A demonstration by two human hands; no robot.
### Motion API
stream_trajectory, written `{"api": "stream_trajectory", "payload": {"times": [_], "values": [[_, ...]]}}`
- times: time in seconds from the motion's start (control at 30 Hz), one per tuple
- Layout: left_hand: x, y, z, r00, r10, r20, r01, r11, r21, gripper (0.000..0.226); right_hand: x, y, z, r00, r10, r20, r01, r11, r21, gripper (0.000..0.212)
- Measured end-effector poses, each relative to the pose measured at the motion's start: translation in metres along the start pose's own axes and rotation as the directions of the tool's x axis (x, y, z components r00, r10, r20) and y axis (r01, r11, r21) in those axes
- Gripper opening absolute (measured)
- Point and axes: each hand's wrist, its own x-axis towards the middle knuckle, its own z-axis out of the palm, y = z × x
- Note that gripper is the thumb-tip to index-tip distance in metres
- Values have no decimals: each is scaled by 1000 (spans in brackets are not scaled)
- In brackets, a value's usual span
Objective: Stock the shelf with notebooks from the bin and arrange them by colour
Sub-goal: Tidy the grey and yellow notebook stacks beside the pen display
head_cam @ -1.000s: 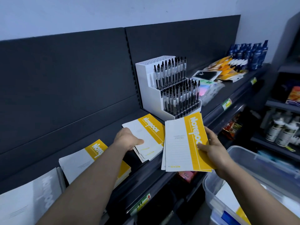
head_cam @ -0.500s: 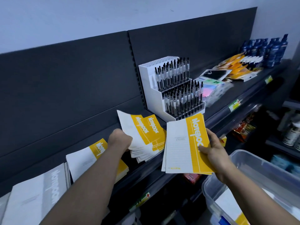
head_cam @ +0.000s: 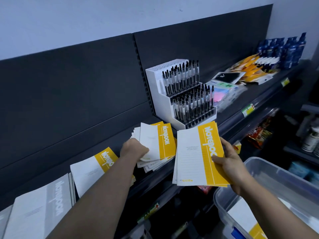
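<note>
Notebooks [head_cam: 38, 209] in grey lie at the far left of the shelf [head_cam: 262, 94], and just beside them a yellow pile [head_cam: 93, 166] rests flat. Next along, the left hand [head_cam: 133, 150] has its fingers curled round the lower edge of a fanned bundle [head_cam: 155, 142] of yellow copies. A second ago that bundle lay flat under the hand; now it is tipped up off the shelf and splayed. I take that to mean the person is gathering it to square it up or shift it towards the yellow pile, so the yellows end up together.

The right hand [head_cam: 229, 163] has not moved much. It holds a second bundle [head_cam: 195, 156] of yellow copies at the shelf's front edge, thumb on the top cover and fingers beneath, seemingly waiting for a place. Behind it stands a white pen display [head_cam: 183, 94]. The clear bin [head_cam: 269, 169] at lower right still has stock in it, so the job looks partway through.

Each cover reads "Notebook" down its coloured band, white on yellow, paler on the grey ones. The top cover in the right hand shows "A5" at its lower edge; the small print above is too fine to read. A price tag [head_cam: 247, 109] on the shelf rail is blurred
</note>
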Motion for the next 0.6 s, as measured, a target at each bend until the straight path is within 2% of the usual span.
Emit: {"api": "stream_trajectory", "payload": {"times": [0.1,0.23,0.3,0.33,0.43,0.5,0.6], "values": [[2,2,-7,999,-29,16,28,999,16,30,-2,0,-2,1000,-11,-3,11,1000,-6,59],[8,3,-5,994,-80,70,91,982,-167,31,-5,1,0,1000,-19,4,19,1000,-23,58],[9,4,-1,994,-84,65,94,981,-167,28,-5,2,1,1000,-13,9,13,1000,-18,58],[8,5,0,994,-81,74,91,987,-132,34,-5,2,2,1000,-10,7,10,1000,-14,58],[7,7,2,989,-118,92,119,993,-4,78,-4,2,2,1000,-9,0,9,1000,-8,59],[6,7,4,990,-122,69,118,991,57,89,-3,2,2,1000,-12,1,12,1000,-6,59],[6,9,5,993,-118,26,115,989,91,91,-3,2,2,1000,-13,4,13,1000,-1,59]]}}
